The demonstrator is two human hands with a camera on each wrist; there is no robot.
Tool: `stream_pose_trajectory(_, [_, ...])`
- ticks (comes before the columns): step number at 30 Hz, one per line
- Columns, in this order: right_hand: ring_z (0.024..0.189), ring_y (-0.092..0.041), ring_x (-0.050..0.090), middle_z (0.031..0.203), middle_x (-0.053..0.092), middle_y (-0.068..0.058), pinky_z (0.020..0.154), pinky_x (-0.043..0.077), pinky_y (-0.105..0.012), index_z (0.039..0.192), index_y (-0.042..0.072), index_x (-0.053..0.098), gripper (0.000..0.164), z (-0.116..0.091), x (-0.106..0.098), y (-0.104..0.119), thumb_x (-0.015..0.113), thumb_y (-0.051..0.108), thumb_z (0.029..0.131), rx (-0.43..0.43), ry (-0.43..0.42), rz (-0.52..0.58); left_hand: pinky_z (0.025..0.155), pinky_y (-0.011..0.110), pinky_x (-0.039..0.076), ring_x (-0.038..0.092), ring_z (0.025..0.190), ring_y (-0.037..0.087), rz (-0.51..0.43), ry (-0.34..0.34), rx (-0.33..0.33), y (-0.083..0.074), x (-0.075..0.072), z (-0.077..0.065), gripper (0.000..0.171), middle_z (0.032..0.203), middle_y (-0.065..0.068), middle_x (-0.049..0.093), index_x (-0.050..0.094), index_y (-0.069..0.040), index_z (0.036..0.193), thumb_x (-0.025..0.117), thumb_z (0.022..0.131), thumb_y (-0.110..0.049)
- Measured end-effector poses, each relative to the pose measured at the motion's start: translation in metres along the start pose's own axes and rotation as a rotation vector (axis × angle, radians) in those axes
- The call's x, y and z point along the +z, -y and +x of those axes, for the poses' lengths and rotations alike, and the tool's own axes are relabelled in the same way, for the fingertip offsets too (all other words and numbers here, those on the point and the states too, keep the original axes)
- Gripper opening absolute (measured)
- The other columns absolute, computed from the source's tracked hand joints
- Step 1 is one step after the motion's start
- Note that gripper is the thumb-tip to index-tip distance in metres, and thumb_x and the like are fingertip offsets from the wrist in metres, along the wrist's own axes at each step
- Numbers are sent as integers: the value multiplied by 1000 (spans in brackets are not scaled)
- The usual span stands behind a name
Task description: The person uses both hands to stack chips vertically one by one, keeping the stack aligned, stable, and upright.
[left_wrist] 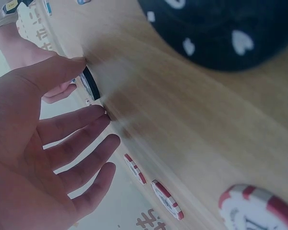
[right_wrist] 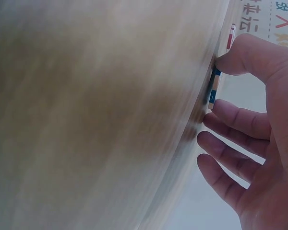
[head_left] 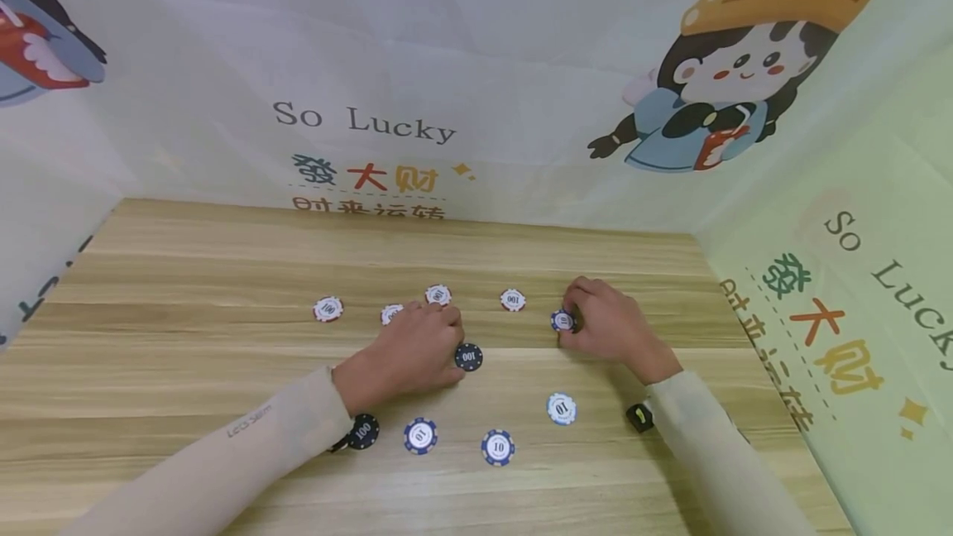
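In the head view, my left hand [head_left: 413, 346] holds a black poker chip [head_left: 468, 356] marked 100 at its edges, between thumb and index finger. The left wrist view shows the thumb on one edge of that chip [left_wrist: 90, 84] and the index fingertip by the other, the remaining fingers spread. Farther right, my right hand [head_left: 609, 327] pinches a blue-and-white poker chip [head_left: 563, 321] between thumb and index finger. That chip [right_wrist: 214, 88] appears edge-on in the right wrist view, low over the wooden table [right_wrist: 110, 120].
Red-and-white chips marked 100 lie at the back, including one at the left [head_left: 328, 308] and another between the hands [head_left: 513, 299]. Nearer are a black chip [head_left: 363, 431], two blue chips [head_left: 420, 436] and a light-blue chip [head_left: 562, 409]. Printed cloth walls [head_left: 521, 106] border the table.
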State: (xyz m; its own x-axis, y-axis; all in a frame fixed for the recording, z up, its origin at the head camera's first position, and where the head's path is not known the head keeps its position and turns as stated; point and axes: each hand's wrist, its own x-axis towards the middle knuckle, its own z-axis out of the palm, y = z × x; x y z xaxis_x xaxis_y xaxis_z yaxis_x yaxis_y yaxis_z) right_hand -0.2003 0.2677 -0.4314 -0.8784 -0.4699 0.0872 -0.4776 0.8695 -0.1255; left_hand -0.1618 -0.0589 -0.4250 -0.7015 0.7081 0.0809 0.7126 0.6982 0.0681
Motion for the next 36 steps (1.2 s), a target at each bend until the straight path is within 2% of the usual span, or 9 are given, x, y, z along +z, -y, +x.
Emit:
stream_pose_trajectory(14, [106,-31,68,117,71,-9,78,63,-48,95,9,71,27,0,1,3,78,31,81,-25,-13,-14,89,48,62,73,105,35,2,8,-8,0,1,0,43,123,16,74,82,-1,109,83,95,-41])
stream_pose_trajectory(30, [111,-33,69,119,71,-10,79,64,-48,98,8,72,30,-1,0,18,80,32,82,-58,-26,-17,91,49,61,72,107,36,-5,12,-19,0,3,-1,43,124,17,74,82,0,112,83,96,-40])
stream_pose_trajectory(36, [105,-30,68,118,72,-10,75,63,-44,100,8,73,31,-2,-1,24,80,33,83,-76,-27,-21,91,50,61,72,108,37,-7,7,-22,-1,3,-1,44,125,17,74,82,0,111,83,96,-41])
